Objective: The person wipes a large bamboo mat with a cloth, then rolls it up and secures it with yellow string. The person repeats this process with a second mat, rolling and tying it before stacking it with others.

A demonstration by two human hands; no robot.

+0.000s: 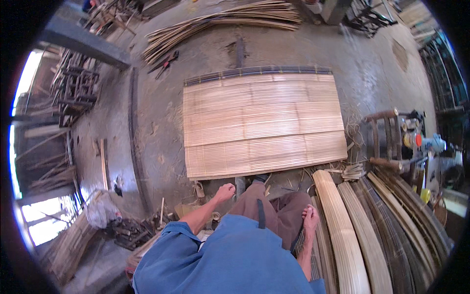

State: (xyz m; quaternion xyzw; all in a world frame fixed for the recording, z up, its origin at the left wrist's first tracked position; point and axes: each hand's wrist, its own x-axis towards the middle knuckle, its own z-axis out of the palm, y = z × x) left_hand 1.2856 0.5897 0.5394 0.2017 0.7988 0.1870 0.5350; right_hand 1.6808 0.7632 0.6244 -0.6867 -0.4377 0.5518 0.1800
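A large mat of thin pale bamboo strips (264,112) spreads in front of me, with a dark band (225,76) along its far edge. Just beyond its near edge, left of my knees, my left hand (226,192) is closed, apart from the mat. My right hand (310,215) is curled by my right knee, fingers bent in. Whether either hand pinches something thin is too small to tell. Beside my right hand lie bundles of strips, one of them pale (338,225) and another dark (387,230).
A long bundle of bamboo strips (220,24) lies on the floor beyond the mat, with red-handled pliers or cutters (166,63) near its left end. At right stands a wooden stool-like frame (387,137). A clear plastic bag (103,210) sits at left, below a grey beam (88,44).
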